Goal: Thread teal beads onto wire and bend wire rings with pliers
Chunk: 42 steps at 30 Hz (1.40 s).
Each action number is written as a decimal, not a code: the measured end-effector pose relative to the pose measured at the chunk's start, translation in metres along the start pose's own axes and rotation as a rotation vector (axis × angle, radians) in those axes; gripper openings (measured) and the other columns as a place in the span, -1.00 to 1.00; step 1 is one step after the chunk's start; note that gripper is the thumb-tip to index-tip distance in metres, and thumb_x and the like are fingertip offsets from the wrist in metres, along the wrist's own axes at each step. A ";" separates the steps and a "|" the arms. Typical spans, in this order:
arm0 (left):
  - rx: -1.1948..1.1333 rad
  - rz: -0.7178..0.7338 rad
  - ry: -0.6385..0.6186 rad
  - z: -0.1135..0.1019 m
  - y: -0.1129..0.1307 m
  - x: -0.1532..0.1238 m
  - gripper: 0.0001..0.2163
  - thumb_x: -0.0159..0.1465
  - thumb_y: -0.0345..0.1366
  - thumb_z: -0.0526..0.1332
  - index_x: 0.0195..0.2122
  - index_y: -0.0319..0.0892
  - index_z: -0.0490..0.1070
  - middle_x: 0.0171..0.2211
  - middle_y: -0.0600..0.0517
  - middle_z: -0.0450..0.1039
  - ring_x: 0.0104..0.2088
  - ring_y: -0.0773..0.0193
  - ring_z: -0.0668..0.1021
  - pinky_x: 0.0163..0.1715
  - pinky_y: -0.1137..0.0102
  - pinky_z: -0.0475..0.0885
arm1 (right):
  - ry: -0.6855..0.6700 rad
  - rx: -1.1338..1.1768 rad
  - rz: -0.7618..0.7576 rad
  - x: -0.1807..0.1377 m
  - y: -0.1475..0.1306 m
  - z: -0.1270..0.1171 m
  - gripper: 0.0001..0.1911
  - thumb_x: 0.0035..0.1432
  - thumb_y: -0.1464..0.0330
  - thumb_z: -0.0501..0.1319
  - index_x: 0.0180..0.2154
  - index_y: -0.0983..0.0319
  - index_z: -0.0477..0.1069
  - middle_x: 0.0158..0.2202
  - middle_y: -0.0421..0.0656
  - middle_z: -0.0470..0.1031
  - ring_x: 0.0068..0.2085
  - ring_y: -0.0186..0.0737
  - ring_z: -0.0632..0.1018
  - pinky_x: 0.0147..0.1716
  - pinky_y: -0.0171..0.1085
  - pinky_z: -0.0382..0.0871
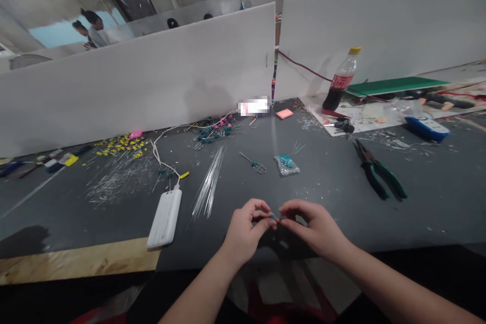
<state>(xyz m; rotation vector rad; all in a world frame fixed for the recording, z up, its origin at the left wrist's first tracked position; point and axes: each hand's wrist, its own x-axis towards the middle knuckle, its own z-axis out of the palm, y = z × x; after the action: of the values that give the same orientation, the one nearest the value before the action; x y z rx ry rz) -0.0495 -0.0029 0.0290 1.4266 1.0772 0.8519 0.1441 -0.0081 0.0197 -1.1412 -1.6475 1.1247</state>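
Near the front edge of the grey table, my left hand (250,228) and my right hand (313,225) face each other with fingertips almost touching. My left thumb and fingers pinch a small teal piece (272,217). My right hand is also pinched closed, with a bit of teal at its fingertips too small to name. Beyond them lies a small clear bag (287,165) with teal pieces in it. Left of the bag is a racket-shaped wire item (255,164) with a teal bead. A bundle of straight silvery wires (208,182) lies left of my hands.
A white power bank (164,219) with a cable lies at left, beyond it loose wires (110,182) and yellow pieces (121,147). Green-handled pliers (377,169) rest at right. A cola bottle (341,80) stands by the white partition (152,81). Two people sit behind it.
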 end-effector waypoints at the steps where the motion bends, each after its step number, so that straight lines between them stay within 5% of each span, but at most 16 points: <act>1: 0.048 0.011 -0.012 0.000 0.000 -0.001 -0.86 0.23 -0.30 0.24 -0.23 -0.17 0.31 -0.40 0.03 0.58 -0.38 0.25 0.62 -0.30 0.41 0.44 | -0.007 -0.072 -0.067 -0.001 -0.002 -0.001 -0.86 0.14 0.33 0.25 -0.23 0.15 0.50 -0.36 -0.17 0.56 -0.33 -0.24 0.53 -0.30 -0.26 0.38; 12: 0.283 0.050 -0.090 0.000 0.004 -0.003 -0.84 0.29 -0.27 0.15 -0.13 -0.15 0.28 -0.30 -0.01 0.59 -0.20 0.18 0.61 -0.22 0.41 0.41 | -0.083 -0.323 -0.332 0.000 -0.002 0.000 -0.80 0.24 0.35 0.15 -0.20 0.12 0.55 -0.29 -0.08 0.60 -0.29 -0.17 0.57 -0.31 -0.23 0.41; 24: 0.295 -0.053 -0.111 0.000 0.008 0.003 -0.88 0.18 -0.34 0.23 -0.35 -0.16 0.58 -0.38 0.03 0.61 -0.33 0.20 0.58 -0.30 0.40 0.42 | -0.139 -0.829 -0.654 -0.004 0.006 -0.003 -0.72 0.24 0.50 0.01 -0.32 0.22 0.49 -0.42 -0.07 0.51 -0.45 -0.21 0.40 -0.43 -0.20 0.14; 28: 0.427 0.004 0.022 -0.013 0.005 0.006 -0.85 0.20 -0.27 0.21 -0.37 -0.15 0.59 -0.40 0.02 0.61 -0.36 0.19 0.59 -0.32 0.38 0.44 | 0.007 -0.694 -0.435 0.004 0.003 -0.016 -0.75 0.23 0.46 0.05 -0.33 0.19 0.50 -0.36 -0.06 0.56 -0.35 -0.15 0.50 -0.35 -0.19 0.27; 31: 0.349 -0.051 0.107 -0.022 0.004 0.009 -0.80 0.22 -0.23 0.20 -0.28 -0.18 0.59 -0.39 -0.02 0.62 -0.35 0.17 0.62 -0.31 0.36 0.48 | 0.148 -0.424 -0.120 0.012 0.002 -0.029 -0.83 0.20 0.35 0.14 -0.28 0.14 0.52 -0.32 -0.10 0.59 -0.29 -0.11 0.56 -0.28 -0.15 0.36; 35: 0.242 -0.094 0.121 -0.022 0.006 0.010 -0.80 0.21 -0.25 0.23 -0.22 -0.21 0.58 -0.36 -0.06 0.63 -0.31 0.16 0.64 -0.27 0.35 0.51 | 0.153 0.025 0.194 0.016 0.001 -0.032 -0.78 0.13 0.17 0.22 -0.26 0.16 0.49 -0.38 -0.11 0.60 -0.37 -0.14 0.57 -0.33 -0.14 0.42; 42: 0.181 -0.098 0.085 -0.018 0.002 0.008 -0.82 0.20 -0.26 0.25 -0.25 -0.20 0.58 -0.36 -0.06 0.63 -0.31 0.17 0.64 -0.25 0.33 0.52 | 0.090 0.447 0.320 0.015 -0.001 -0.017 -0.65 -0.13 0.15 0.42 -0.40 0.19 0.37 -0.52 -0.19 0.55 -0.46 -0.22 0.56 -0.41 -0.22 0.42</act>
<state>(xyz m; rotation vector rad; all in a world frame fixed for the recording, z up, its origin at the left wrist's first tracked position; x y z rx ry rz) -0.0631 0.0103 0.0329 1.4838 1.3051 0.7657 0.1566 0.0094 0.0272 -1.1574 -1.0887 1.5272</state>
